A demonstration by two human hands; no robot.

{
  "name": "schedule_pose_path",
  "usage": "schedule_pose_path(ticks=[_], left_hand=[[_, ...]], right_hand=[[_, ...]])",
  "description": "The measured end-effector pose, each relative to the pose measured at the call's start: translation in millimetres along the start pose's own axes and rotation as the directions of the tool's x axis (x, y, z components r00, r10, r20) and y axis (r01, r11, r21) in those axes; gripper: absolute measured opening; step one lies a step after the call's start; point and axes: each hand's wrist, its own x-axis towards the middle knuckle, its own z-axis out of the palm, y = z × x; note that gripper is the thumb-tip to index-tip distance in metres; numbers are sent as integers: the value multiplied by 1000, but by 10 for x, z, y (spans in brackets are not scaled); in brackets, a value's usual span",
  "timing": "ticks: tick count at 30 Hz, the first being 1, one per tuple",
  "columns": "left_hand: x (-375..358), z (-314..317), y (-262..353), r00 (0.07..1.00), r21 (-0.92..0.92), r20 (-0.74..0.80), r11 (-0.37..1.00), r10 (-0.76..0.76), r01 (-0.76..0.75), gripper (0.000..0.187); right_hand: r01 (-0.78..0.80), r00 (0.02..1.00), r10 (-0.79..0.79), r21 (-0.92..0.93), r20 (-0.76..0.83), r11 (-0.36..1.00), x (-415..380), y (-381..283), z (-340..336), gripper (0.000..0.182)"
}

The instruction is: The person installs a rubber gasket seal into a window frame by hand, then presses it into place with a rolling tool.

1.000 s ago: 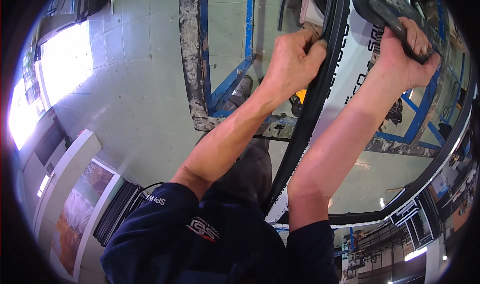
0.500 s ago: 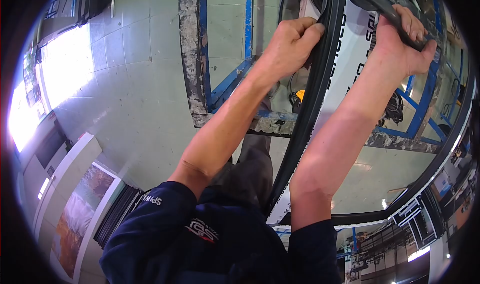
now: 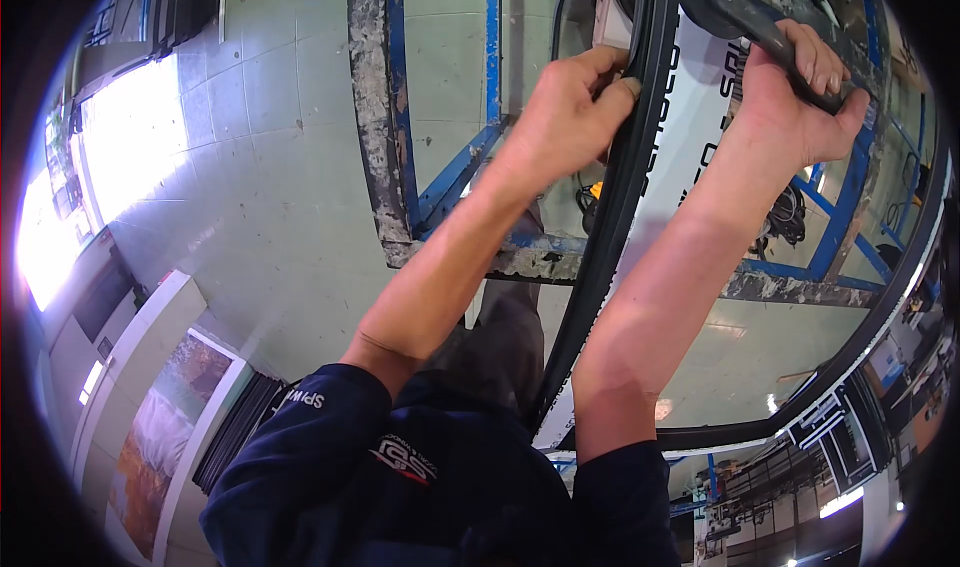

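Note:
The thumb and fingers of my left hand point(image 3: 575, 112) are pinched at the outer edge of a long black rubber seal point(image 3: 622, 182). This seal runs along the side of a white frame profile point(image 3: 690, 92) that carries black lettering. On the far side, my right hand point(image 3: 795, 92) is closed round the grey handle of a suction lifter point(image 3: 748, 15). Its round cup lies against the framed panel at the top. My fingertips partly hide the bit of seal they grip.
Under the panel stands a blue, paint-spattered metal trestle point(image 3: 372, 117). A yellow item point(image 3: 590, 207) and a bundle of dark cables point(image 3: 787, 215) show through it. The panel's black far edge point(image 3: 860, 367) curves round at the right. A framed picture point(image 3: 165, 427) leans at lower left.
My left hand has slid slightly down and left along the seal, still pinching. My right hand keeps its hold on the handle, and the view has shifted a little.

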Motion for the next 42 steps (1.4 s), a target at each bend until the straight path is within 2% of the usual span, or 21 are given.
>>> schedule_pose_path(ticks=[2,3,6,7,10,11,15,18,19,22,23,26,27,30,31,34,35,38,39,42], left_hand=[[21,-136,29,964,-354,239,913,-119,200,28],[14,-149,-29,956,-423,274,880,-106,218,29],[-32,-85,-111,966,-425,227,880,-125,214,27],[-53,-60,-78,983,-326,142,932,-117,158,25],[-51,-27,-32,995,-188,42,977,-93,99,24],[-30,6,-112,999,-126,-25,992,22,-25,24],[-33,-17,-56,999,-273,13,960,-53,55,25],[-36,-86,-120,972,-406,175,888,-160,219,27],[-38,-66,-148,974,-494,190,845,-125,205,30],[-56,-82,-127,960,-477,227,841,-164,257,31],[-66,-82,-99,973,-451,178,867,-147,214,30],[-27,98,-252,998,-287,-47,957,32,-44,29],[-50,77,-164,997,-251,-67,968,-30,12,27],[-52,95,-165,993,-214,-121,976,19,-44,27],[-35,88,-208,995,-190,-93,981,28,-45,27],[-23,23,-207,998,-508,48,859,-43,62,27],[-42,-5,-209,985,-528,136,833,-108,164,30],[-89,-18,-153,938,-665,228,662,-261,346,31],[-105,47,-193,940,-716,205,613,-273,335,31],[-191,197,-261,993,-533,-71,845,-90,38,27]], right_hand=[[38,999,-38,-32,2,999,13,-4,-28,44],[68,998,-68,-44,-6,997,39,-38,-38,42],[62,998,-63,-69,-5,996,46,-85,-43,40],[53,998,-54,-56,-20,997,35,-75,-25,39],[106,993,-110,-88,-43,991,25,-25,-10,39],[109,992,-115,-106,-45,988,34,-8,-9,39],[104,993,-113,-186,-34,977,6,90,31,41],[111,994,-113,-219,3,969,4,132,37,39],[120,993,-122,-231,6,966,11,129,28,38],[117,993,-115,-259,24,959,13,141,42,39],[116,993,-113,-268,27,957,7,145,49,39],[128,992,-115,-309,61,942,16,117,38,42],[129,991,-111,-325,74,937,16,111,39,42],[126,989,-89,-355,120,926,14,111,39,44],[125,989,-87,-357,120,926,11,107,38,45],[109,990,-71,-349,120,931,34,80,27,44],[102,991,-65,-350,115,931,40,55,28,43],[93,995,-77,-343,61,935,47,48,52,42],[79,996,-64,-342,54,936,53,47,62,40],[68,997,-56,-373,44,925,46,20,75,37]])
